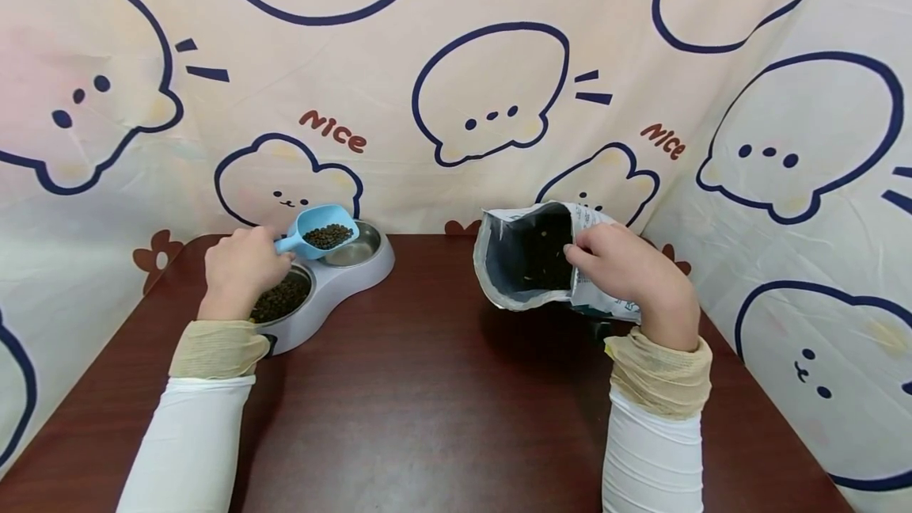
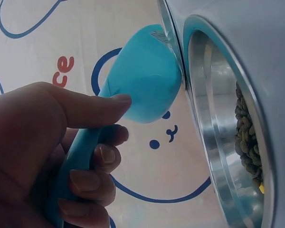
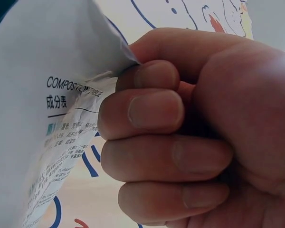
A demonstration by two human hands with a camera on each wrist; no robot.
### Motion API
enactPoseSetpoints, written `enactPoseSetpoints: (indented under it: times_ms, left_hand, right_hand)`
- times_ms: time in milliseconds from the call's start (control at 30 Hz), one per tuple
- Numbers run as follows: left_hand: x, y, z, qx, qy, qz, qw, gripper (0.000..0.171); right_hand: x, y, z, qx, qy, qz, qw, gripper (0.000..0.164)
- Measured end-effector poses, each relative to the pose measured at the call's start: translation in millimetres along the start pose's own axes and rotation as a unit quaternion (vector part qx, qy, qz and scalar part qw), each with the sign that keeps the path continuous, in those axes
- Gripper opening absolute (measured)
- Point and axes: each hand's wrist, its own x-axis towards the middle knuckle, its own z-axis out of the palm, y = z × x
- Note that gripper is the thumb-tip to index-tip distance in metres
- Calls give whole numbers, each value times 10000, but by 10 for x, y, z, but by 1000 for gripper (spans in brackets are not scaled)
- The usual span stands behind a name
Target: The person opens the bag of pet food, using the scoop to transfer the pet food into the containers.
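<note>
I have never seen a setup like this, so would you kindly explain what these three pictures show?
There is no machine here: a person works with two bare hands. The wide picture comes from a camera worn on the head; the two close-ups come from a camera on each wrist.

The left hand holds a blue scoop of brown pellets above a double-bowl stand, which sits on the dark red table. More pellets lie in its nearer bowl.

The right hand grips the edge of an open bag with dark contents. I cannot tell whether the bag touches the table.
</note>
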Motion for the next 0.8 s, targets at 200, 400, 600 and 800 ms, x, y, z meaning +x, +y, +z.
enactPoseSetpoints:
  times_ms: [200, 400, 600, 800]
  left_hand:
    - [-9, 49, -21, 154, 145, -41, 9998, 18]
    - [-23, 91, -24, 188, 207, 106, 9996, 20]
    - [-29, 141, 10, 248, 313, 225, 9989, 13]
    - [-40, 183, 44, 358, 614, 328, 9969, 9]
  right_hand:
    - [1, -6, -3, -49, 17, -56, 10000, 43]
    - [-5, -11, -3, -54, 40, -44, 10000, 43]
    - [-7, -11, -3, -31, 35, -40, 10000, 44]
    - [-5, -12, -4, -69, 14, -60, 10000, 43]
